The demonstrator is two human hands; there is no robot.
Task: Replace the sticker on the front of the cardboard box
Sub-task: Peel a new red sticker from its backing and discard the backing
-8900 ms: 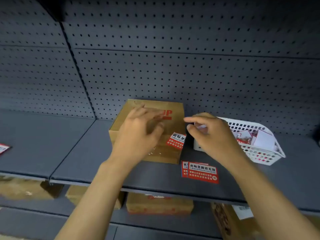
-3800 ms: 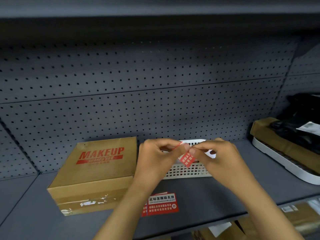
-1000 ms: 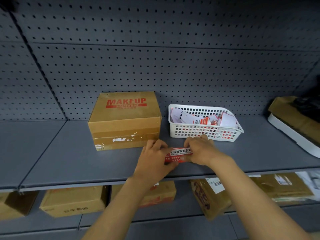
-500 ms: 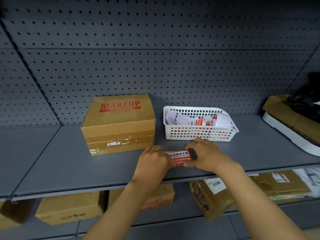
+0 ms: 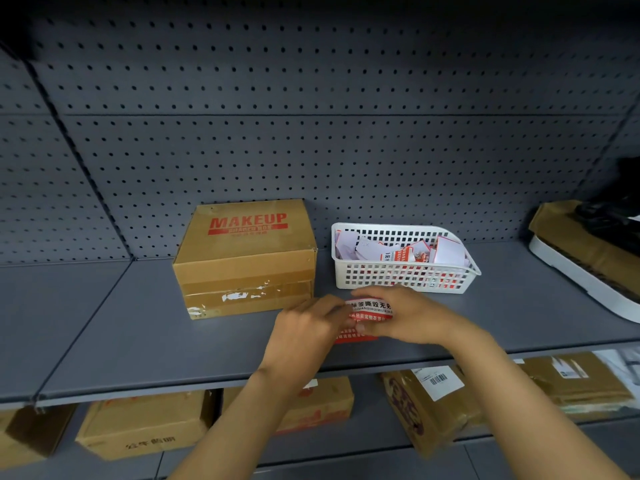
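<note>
On the grey shelf [image 5: 138,341], a red sticker [image 5: 370,311] is pinched between the left hand [image 5: 308,327] and right hand [image 5: 408,317], its edges hidden by fingers and its white writing only partly seen. To its left, the cardboard box [image 5: 246,258] is marked "MAKEUP", with torn residue on its front. Behind the hands, a white basket [image 5: 398,275] is filled with crumpled paper scraps.

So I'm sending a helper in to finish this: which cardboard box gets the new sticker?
On the grey shelf, left of the white basket, sits the cardboard box. Unlike the boxes below, it has red MAKEUP lettering on top and torn white sticker residue across its front.
</note>
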